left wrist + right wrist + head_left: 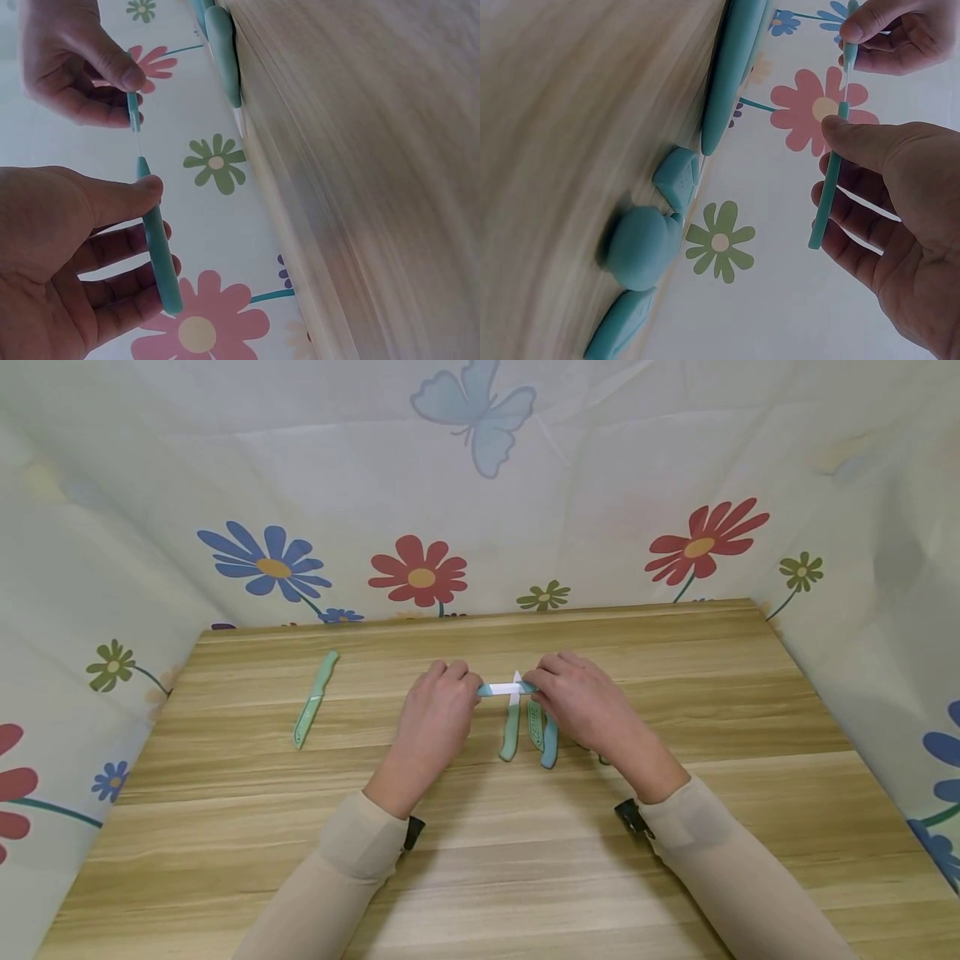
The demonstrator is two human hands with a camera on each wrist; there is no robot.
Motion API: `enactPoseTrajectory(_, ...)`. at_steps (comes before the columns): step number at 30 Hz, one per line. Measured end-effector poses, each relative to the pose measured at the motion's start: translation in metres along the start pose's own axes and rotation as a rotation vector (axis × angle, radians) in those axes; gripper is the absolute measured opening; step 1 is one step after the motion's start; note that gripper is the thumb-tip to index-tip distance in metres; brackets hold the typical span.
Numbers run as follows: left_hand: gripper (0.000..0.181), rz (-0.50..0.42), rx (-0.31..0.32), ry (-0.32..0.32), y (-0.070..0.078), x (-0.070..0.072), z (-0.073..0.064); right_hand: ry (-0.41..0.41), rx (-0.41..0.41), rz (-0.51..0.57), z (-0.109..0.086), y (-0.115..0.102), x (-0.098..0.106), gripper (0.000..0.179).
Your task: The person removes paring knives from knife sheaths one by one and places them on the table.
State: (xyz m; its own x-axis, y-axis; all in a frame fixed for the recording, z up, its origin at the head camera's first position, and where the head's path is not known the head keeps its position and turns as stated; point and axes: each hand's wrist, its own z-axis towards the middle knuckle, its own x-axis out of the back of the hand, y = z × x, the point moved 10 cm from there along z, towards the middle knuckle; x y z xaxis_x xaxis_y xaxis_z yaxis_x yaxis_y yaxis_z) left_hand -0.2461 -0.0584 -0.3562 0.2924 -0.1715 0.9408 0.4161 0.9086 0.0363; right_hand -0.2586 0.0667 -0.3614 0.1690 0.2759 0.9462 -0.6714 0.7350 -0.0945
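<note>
My left hand (pixel 441 710) pinches the teal handle of a paring knife (pixel 159 255) between thumb and fingers. My right hand (pixel 588 703) grips a flat teal blade sheath (pixel 829 187) facing it. A stretch of the knife's white blade (pixel 501 689) shows between the two hands, in line with handle and sheath. Both are held up above the wooden table. Just below lie a green knife (pixel 511 735) with a bare white blade, a green sheath (pixel 536 725) and a blue-handled knife (pixel 551 743), whose far end the right hand hides.
A green knife (pixel 316 697) in its sheath lies at the table's left. Partly hidden by the right forearm is a small dark-edged thing (pixel 604 760). The right wrist view shows a rounded teal end (pixel 639 247) on the tabletop (pixel 510 877). A flowered curtain (pixel 600 468) surrounds the back.
</note>
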Motion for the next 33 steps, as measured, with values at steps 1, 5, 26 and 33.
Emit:
enactPoseTrajectory(1,0.02,0.0,0.0,0.0,-0.0002,-0.0001,0.0,0.001,0.002,-0.001,0.0,0.0,0.0,0.028)
enactPoseTrajectory(5,0.019,-0.004,0.001,0.001,-0.0009,0.0001,-0.0005,0.01,0.011,0.0,-0.0004,-0.0002,0.0005,0.028)
enactPoseTrajectory(26,0.015,-0.002,0.005,0.019,-0.0048,0.0003,-0.0008,0.029,0.011,0.015,-0.0027,0.0027,0.0024,0.029)
enactPoseTrajectory(33,0.014,0.0,0.005,0.025,-0.0062,0.0006,-0.0014,0.031,0.013,0.008,-0.0027,0.0049,0.001,0.029)
